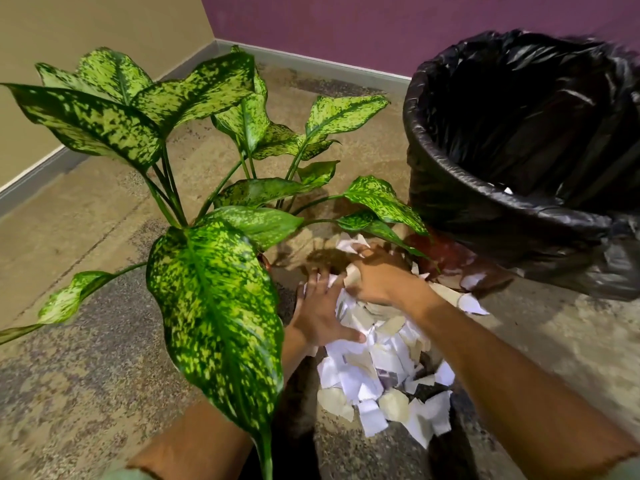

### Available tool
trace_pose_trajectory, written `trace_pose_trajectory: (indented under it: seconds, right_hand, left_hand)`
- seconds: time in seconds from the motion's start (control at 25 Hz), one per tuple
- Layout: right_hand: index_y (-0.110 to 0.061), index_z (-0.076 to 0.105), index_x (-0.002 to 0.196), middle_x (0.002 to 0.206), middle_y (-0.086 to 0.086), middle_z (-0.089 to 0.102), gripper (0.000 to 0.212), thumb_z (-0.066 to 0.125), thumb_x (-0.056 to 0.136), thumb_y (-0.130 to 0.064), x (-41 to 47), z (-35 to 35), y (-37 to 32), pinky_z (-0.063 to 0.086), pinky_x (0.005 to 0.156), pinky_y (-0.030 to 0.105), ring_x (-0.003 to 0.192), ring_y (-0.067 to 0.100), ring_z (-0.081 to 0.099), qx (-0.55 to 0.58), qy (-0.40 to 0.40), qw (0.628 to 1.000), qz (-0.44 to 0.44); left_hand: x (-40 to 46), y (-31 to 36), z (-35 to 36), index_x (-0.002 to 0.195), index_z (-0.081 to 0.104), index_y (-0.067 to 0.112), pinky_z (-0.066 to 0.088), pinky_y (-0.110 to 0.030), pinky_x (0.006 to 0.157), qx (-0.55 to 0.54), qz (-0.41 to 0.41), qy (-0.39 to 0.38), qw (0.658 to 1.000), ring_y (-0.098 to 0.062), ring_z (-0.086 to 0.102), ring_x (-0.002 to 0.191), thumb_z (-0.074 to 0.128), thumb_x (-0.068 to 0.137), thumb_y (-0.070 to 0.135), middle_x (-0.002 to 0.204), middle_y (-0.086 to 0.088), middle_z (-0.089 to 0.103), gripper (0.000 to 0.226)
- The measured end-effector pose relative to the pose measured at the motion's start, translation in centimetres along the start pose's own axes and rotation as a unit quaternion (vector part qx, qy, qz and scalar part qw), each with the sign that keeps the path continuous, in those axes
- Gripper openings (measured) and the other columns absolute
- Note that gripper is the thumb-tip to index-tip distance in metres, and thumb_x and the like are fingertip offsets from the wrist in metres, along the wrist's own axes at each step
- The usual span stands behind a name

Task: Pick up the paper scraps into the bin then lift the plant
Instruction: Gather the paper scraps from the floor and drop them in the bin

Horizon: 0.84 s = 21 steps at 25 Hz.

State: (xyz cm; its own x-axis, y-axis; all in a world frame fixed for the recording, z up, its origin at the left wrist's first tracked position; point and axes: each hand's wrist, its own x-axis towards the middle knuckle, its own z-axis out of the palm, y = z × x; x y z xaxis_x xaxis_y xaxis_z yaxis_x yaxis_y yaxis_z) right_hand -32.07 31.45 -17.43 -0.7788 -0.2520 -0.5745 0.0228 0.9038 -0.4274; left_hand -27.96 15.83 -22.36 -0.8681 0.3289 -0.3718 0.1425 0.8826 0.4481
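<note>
Crouched over the carpeted floor (86, 244), I worked both hands into the heap of paper scraps (377, 358) that lay between the potted plant (207, 278) and the lined bin (519, 209). My left hand (320, 313) lay flat with fingers spread, pressing the pile's edge; my right hand (377, 275) curled around a clutch of torn pieces at the far end. The scraps looked feather-light, limp and loose (apt to spill from a small pinch), so scooping from beneath with both palms seemed wisest. The plant's broad leaves looked tender; I judged its pot, mostly hidden, the safer place to grip, likely weighty with soil.
</note>
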Motion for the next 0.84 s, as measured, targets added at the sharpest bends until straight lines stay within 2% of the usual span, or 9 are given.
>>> trace_pose_trajectory:
  seconds: [0.12, 0.16, 0.24, 0.32, 0.48, 0.56, 0.64, 0.72, 0.84]
  right_hand:
    - [-0.019, 0.031, 0.145, 0.153, 0.009, 0.026, 0.069, 0.057, 0.084, -0.038, -3.1, 2.0, 2.4, 0.028, 0.111, 0.048, 0.139, 0.031, 0.026, -0.087, 0.096, 0.990, -0.055]
    - [-0.023, 0.027, 0.147, 0.156, 0.004, 0.019, 0.073, 0.057, 0.083, -0.041, -4.1, 2.7, 3.3, 0.023, 0.112, 0.051, 0.142, 0.029, 0.018, -0.100, 0.104, 0.988, -0.060]
    - [-0.031, 0.018, 0.148, 0.159, -0.005, 0.009, 0.078, 0.055, 0.081, -0.048, -5.6, 4.1, 4.9, 0.017, 0.111, 0.057, 0.144, 0.024, 0.010, -0.133, 0.095, 0.986, -0.043]
    - [-0.035, 0.012, 0.148, 0.159, -0.011, 0.001, 0.080, 0.052, 0.081, -0.051, -7.4, 5.4, 6.0, 0.015, 0.112, 0.057, 0.145, 0.022, 0.006, -0.158, 0.071, 0.985, -0.020]
    - [-0.041, 0.012, 0.148, 0.159, -0.013, 0.002, 0.073, 0.047, 0.084, -0.052, -12.0, 6.5, 7.5, 0.020, 0.111, 0.054, 0.145, 0.023, 0.008, -0.149, 0.069, 0.986, -0.031]
    - [-0.046, 0.015, 0.145, 0.158, -0.013, 0.006, 0.074, 0.045, 0.079, -0.060, -15.0, 6.0, 8.4, 0.024, 0.110, 0.051, 0.144, 0.023, 0.013, -0.115, 0.110, 0.987, -0.036]
    - [-0.048, 0.009, 0.146, 0.159, -0.012, 0.003, 0.090, 0.052, 0.070, -0.074, -17.8, 5.1, 10.0, 0.029, 0.109, 0.049, 0.144, 0.024, 0.015, -0.068, 0.128, 0.989, 0.003]
    - [-0.049, -0.007, 0.145, 0.159, -0.012, -0.007, 0.116, 0.059, 0.056, -0.083, -20.5, 4.8, 11.5, 0.036, 0.106, 0.048, 0.143, 0.025, 0.020, -0.041, 0.092, 0.993, 0.060]
    - [-0.049, -0.033, 0.135, 0.154, -0.008, -0.030, 0.137, 0.072, 0.050, -0.074, -23.2, 7.4, 11.3, 0.042, 0.100, 0.044, 0.143, 0.031, 0.020, -0.039, 0.020, 0.996, 0.077]
  left_hand:
    - [-1.8, 1.7, 1.7, 0.151, 0.004, 0.027, -0.008, -0.049, 0.114, 0.046, 0.019, -0.022, 0.999, -0.028, -0.016, 0.145, 0.076, 0.057, 0.068, 0.159, -0.006, -0.013, 0.125]
    - [-2.5, 2.2, 2.2, 0.151, 0.001, 0.029, -0.009, -0.048, 0.114, 0.063, 0.026, -0.029, 0.997, -0.027, -0.018, 0.144, 0.075, 0.056, 0.070, 0.158, -0.004, -0.015, 0.126]
    - [-3.8, 3.3, 3.2, 0.150, -0.006, 0.031, -0.012, -0.047, 0.113, 0.084, 0.038, -0.064, 0.994, -0.026, -0.024, 0.143, 0.073, 0.057, 0.070, 0.156, -0.001, -0.022, 0.128]
    - [-5.0, 4.4, 3.8, 0.149, -0.010, 0.031, -0.015, -0.044, 0.112, 0.099, 0.053, -0.110, 0.988, -0.024, -0.030, 0.140, 0.072, 0.062, 0.069, 0.153, 0.002, -0.030, 0.125]
    - [-7.7, 6.0, 2.7, 0.149, -0.007, 0.037, -0.012, -0.048, 0.113, 0.073, 0.092, -0.164, 0.980, -0.023, -0.029, 0.141, 0.071, 0.067, 0.066, 0.154, 0.006, -0.029, 0.116]
    - [-9.0, 6.1, 1.1, 0.146, -0.011, 0.043, -0.013, -0.054, 0.112, 0.052, 0.071, -0.154, 0.984, -0.024, -0.032, 0.139, 0.071, 0.065, 0.067, 0.150, 0.010, -0.033, 0.118]
    - [-10.4, 5.8, -0.4, 0.144, -0.017, 0.042, -0.010, -0.061, 0.110, 0.065, 0.020, -0.136, 0.988, -0.028, -0.033, 0.137, 0.073, 0.060, 0.068, 0.148, 0.008, -0.037, 0.125]
    - [-12.2, 5.5, -0.9, 0.142, -0.024, 0.039, -0.001, -0.064, 0.109, 0.098, -0.041, -0.140, 0.984, -0.035, -0.027, 0.138, 0.079, 0.055, 0.063, 0.148, -0.001, -0.038, 0.137]
    - [-15.0, 5.7, 1.2, 0.133, -0.038, 0.032, 0.021, -0.060, 0.112, 0.134, -0.096, -0.173, 0.971, -0.045, -0.006, 0.142, 0.083, 0.052, 0.058, 0.149, -0.011, -0.036, 0.147]
